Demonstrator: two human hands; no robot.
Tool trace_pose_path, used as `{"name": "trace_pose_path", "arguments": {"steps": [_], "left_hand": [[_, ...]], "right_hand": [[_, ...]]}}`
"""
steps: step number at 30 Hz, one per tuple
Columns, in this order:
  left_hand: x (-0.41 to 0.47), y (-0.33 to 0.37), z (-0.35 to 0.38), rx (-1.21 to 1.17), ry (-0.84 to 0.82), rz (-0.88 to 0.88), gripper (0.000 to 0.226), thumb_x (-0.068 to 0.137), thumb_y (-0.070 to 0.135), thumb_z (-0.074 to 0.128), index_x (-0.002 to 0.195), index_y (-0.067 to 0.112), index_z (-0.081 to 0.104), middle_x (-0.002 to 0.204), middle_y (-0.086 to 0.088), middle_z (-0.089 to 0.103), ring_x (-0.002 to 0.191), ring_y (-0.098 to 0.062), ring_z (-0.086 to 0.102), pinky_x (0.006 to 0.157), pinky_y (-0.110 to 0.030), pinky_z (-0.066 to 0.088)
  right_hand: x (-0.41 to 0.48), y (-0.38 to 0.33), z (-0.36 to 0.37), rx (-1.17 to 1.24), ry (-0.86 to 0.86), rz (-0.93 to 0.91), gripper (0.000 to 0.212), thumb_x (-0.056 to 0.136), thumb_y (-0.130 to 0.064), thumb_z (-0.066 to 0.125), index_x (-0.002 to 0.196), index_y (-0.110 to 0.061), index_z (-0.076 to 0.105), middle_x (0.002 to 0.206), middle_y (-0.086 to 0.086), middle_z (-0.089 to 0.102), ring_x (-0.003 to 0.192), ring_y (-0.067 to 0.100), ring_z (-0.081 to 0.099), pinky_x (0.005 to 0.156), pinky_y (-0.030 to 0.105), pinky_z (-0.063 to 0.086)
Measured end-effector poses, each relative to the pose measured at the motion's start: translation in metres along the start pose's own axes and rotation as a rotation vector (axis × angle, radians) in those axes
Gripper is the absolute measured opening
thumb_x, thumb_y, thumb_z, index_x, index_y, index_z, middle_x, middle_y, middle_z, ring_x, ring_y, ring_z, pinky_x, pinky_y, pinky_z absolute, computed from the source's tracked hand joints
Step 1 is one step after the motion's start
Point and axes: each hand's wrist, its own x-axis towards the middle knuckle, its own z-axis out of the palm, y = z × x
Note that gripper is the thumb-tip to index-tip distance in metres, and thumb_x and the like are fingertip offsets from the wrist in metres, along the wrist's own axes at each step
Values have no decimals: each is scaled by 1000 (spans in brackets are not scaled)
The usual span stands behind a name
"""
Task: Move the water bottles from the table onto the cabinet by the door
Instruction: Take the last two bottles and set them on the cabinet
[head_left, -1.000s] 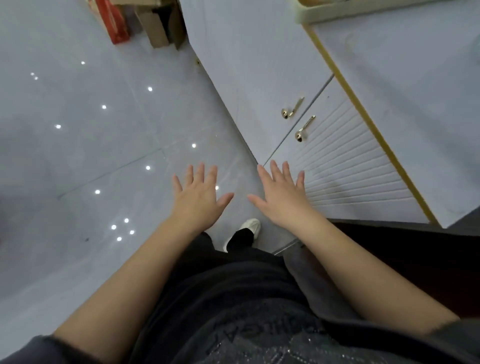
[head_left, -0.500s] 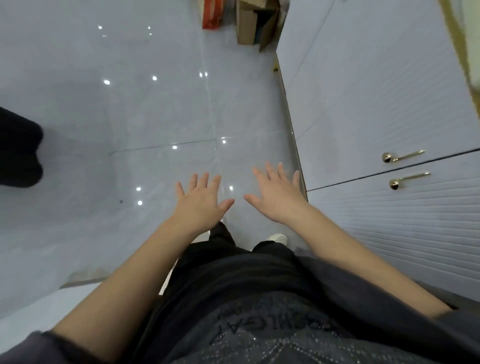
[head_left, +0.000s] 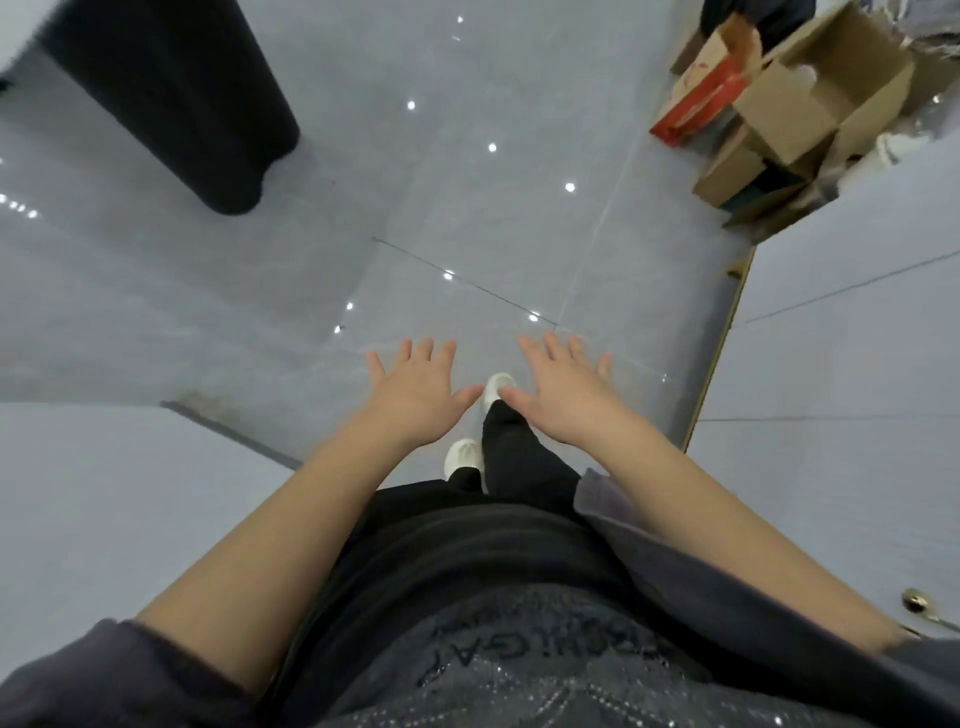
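Observation:
My left hand and my right hand are held out in front of me, palms down, fingers spread, with nothing in them. They hover above the grey tiled floor and my white shoes. The white cabinet runs along my right side, its doors facing me and one gold handle showing at the lower right. No water bottle and no table top is in view.
Cardboard boxes and a red carton are piled on the floor at the cabinet's far end. A tall black object stands at the upper left. A pale surface fills the lower left.
The view has swung left, away from the cabinet: its top and handles slid out to the right, the black object came in at the upper left. Both hands stay spread and bare.

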Motion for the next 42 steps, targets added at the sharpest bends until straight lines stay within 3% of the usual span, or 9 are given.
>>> {"name": "trace_pose_path", "arguments": {"steps": [7, 16, 27, 33, 42], "left_hand": [[25, -66, -26, -156, 51, -224, 67, 96, 58, 32, 151, 21, 21, 157, -3, 25, 146, -26, 14, 115, -61, 7], [69, -129, -98, -354, 112, -471, 69, 97, 58, 32, 152, 21, 17, 159, -3, 20, 149, -28, 8, 115, -61, 4], [69, -229, -138, -596, 157, -729, 69, 97, 58, 33, 153, 22, 17, 159, -2, 20, 149, -25, 8, 116, -60, 5], [75, -335, -162, -593, 157, -738, 68, 96, 58, 35, 152, 22, 20, 159, -3, 23, 148, -26, 10, 116, -61, 7], [77, -496, -236, -469, 155, -603, 69, 96, 58, 36, 152, 21, 21, 157, -4, 26, 147, -26, 15, 115, -60, 8]], "right_hand": [[83, -66, -47, -190, -84, -216, 72, 98, -56, 38, 157, -25, 9, 165, 7, 3, 152, 33, -5, 118, 62, 0], [196, -174, -132, -448, -165, -465, 74, 97, -58, 38, 157, -29, 5, 166, 6, -1, 152, 32, -7, 118, 61, -3], [246, -322, -156, -593, -236, -698, 75, 97, -59, 39, 157, -30, 5, 166, 6, 0, 152, 33, -8, 118, 63, -3], [274, -421, -154, -568, -224, -698, 75, 97, -58, 39, 157, -29, 6, 166, 6, 1, 152, 32, -7, 118, 61, -4], [301, -572, -161, -424, -178, -583, 75, 98, -57, 39, 157, -29, 4, 166, 4, 0, 152, 30, -7, 118, 61, -3]]}}
